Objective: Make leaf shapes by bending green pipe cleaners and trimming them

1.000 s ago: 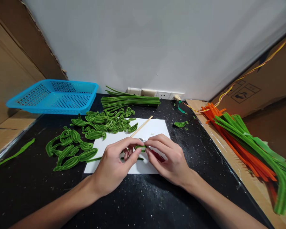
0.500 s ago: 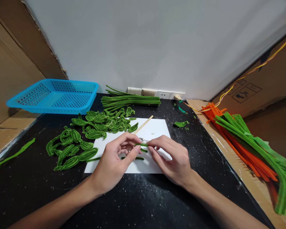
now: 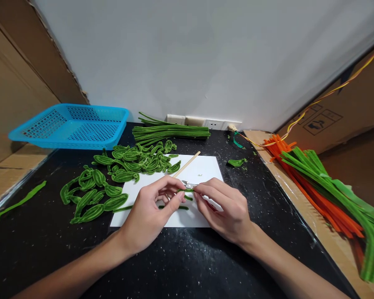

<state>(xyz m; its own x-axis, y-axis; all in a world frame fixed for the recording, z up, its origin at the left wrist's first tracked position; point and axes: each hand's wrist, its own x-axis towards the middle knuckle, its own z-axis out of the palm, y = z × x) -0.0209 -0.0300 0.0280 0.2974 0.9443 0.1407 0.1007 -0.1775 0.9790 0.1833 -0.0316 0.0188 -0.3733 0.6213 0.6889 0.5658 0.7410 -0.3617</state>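
Observation:
Above a white sheet of paper [image 3: 205, 166], both of my hands pinch one short green pipe cleaner [image 3: 185, 190]. My left hand [image 3: 154, 214] has its left end between thumb and fingers, and my right hand [image 3: 226, 209] grips its right end. Just behind the fingertips shows a metal tool [image 3: 190, 185], its kind partly hidden by my hands. Below the held piece, a cut green pipe cleaner strip [image 3: 182, 207] lies on the paper. A thin wooden stick [image 3: 187, 163] rests slanted on the sheet. Many leaf shapes of bent green pipe cleaner [image 3: 132, 155] are heaped to the left.
A blue plastic basket [image 3: 118, 143] stands at the back left. Along the wall lies a bundle of green pipe cleaners [image 3: 174, 132], near power sockets [image 3: 214, 124]. Orange stems [image 3: 324, 207] and green stems [image 3: 358, 207] lie on cardboard at right. One leaf shape [image 3: 237, 162] sits apart.
My hands have shifted very slightly, both still on the pipe cleaner. Slightly more of the metal tool shows behind them. The other things stay where they were.

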